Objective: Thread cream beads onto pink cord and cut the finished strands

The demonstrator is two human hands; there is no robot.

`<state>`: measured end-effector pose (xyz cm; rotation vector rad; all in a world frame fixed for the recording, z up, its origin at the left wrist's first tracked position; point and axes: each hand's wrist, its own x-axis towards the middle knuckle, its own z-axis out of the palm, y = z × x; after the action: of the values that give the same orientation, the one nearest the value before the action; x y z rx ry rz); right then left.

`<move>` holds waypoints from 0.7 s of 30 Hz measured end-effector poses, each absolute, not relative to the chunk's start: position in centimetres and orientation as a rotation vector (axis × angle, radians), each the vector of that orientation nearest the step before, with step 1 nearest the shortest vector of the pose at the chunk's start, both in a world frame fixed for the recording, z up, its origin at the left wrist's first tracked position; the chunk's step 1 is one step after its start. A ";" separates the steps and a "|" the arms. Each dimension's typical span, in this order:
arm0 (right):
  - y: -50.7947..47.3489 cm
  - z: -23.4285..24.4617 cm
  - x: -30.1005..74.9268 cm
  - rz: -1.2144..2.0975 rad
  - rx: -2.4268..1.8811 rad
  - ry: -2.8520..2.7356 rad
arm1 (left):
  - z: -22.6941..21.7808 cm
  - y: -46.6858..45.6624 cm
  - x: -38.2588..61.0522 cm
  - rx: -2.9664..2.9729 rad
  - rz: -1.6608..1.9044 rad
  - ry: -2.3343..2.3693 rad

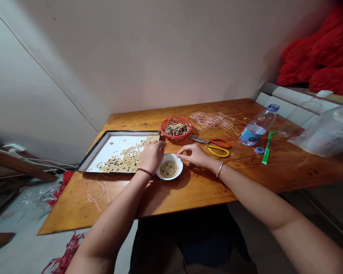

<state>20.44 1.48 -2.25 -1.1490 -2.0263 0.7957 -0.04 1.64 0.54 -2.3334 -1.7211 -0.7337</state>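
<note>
A small white bowl (181,173) of cream beads (169,169), with a few dark ones, stands on the wooden table between my hands. My left hand (153,155) is at the bowl's left rim, beside the tray's right end. Its fingers are curled together, and what they hold is hidden. Thumb and forefinger of my right hand (194,155) are pinched at the bowl's right rim; whatever is in the pinch is too small to make out. Below that hand a thin cord (192,166) loops on the table. The black-edged white tray (103,146) holds many loose cream and dark beads (128,159).
Behind the bowl sit a red basket (176,137) of strung beads and a pile of pink cord (213,121). Scissors (217,146) lie right of it. Farther right are a water bottle (257,127), its cap (258,150), a green packet (267,148) and a plastic bag (326,133).
</note>
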 end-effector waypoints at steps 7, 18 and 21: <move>1.7 -1.3 20.8 0.933 -1.016 -1.946 | 0.5 1.5 -0.1 -2.330 -0.549 -1.893; 3.6 0.9 30.5 0.781 -1.727 -2.365 | 0.1 1.8 0.2 -2.292 -0.504 -1.925; 3.3 0.7 29.4 0.649 -1.827 -2.439 | -0.2 1.8 0.1 -2.285 -0.529 -1.887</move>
<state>29.38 3.28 0.68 -1.8272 -2.4386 0.6493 0.05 1.85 -0.17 -2.2849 -1.8868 -0.5289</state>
